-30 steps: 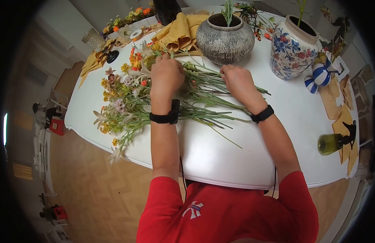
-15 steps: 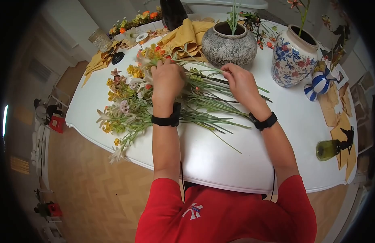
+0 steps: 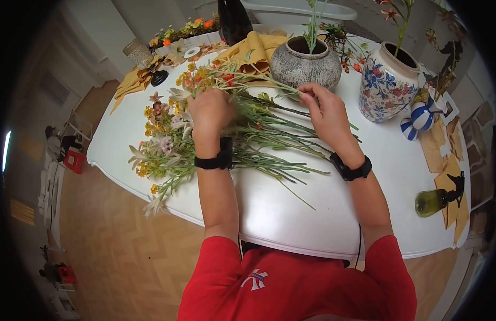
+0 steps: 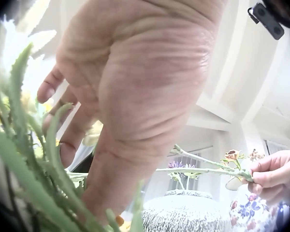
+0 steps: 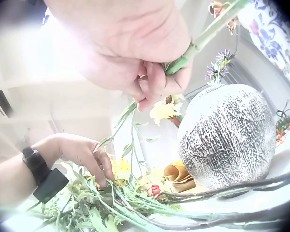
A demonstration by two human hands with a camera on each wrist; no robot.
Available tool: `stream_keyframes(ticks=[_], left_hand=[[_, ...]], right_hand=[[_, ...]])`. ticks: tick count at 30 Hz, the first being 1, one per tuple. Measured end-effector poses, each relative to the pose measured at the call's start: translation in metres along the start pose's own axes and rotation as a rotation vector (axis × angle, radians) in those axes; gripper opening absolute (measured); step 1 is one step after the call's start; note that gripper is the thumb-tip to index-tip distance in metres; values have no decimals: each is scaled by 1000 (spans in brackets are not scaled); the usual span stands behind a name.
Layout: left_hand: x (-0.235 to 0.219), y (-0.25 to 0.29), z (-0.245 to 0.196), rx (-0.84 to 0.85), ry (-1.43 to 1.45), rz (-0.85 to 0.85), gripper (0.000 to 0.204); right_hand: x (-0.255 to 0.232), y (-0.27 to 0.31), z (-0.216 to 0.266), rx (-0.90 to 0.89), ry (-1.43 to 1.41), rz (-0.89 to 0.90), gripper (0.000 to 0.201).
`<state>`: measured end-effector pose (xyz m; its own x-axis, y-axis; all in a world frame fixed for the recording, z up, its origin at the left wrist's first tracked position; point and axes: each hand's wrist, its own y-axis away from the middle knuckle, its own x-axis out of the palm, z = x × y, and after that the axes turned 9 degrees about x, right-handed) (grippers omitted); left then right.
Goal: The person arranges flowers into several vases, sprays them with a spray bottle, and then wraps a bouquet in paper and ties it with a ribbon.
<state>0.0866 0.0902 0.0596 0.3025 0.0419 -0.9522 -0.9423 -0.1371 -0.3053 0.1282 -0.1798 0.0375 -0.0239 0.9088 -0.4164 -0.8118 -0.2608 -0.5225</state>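
Right wrist view: right hand (image 5: 130, 53) pinches a slender, jointed green stem (image 5: 212, 31); left hand's grip (image 5: 84, 151) unclear.

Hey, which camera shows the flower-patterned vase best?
The head view: the flower-patterned vase shows nearly whole, mouth and body. The left wrist view catches part behind the right hand; the right wrist view, only a patterned piece, upper right.

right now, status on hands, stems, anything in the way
Right hand pinching a green stem. Left hand among flowers, grip unclear. Possible snag: grey vase close beyond.
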Motion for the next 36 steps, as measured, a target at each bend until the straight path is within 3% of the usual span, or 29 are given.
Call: stream_keyframes(ticks=[7,10,13,16,19,25,28,31,36], left_hand=[[12,-5,9,-1,55,36,24],[15,-2,7,64,22,-103,39],[-8,5,-1,59,109,-20,57],[4,-7,12,-1,130,60,71],[11,-4,17,33,241,-110,50],[3,-9,22,-140,291,-18,59],[5,-9,22,-97,369,-110,67],[-3,-7,19,53,553,-149,66],[-37,-2,-5,384,1348,3,72]], right_hand=[[-23,4,26,75,-45,17,17],[-25,9,33,55,-30,19,18],[-36,13,43,72,14,7,18],[-55,14,40,58,58,-37,18],[-74,18,44,92,107,-78,19],[-98,26,40,82,16,-163,18],[-101,32,43,126,-76,-122,19],[-98,38,41,165,-188,-80,19],[-75,43,45,179,-345,21,20]])
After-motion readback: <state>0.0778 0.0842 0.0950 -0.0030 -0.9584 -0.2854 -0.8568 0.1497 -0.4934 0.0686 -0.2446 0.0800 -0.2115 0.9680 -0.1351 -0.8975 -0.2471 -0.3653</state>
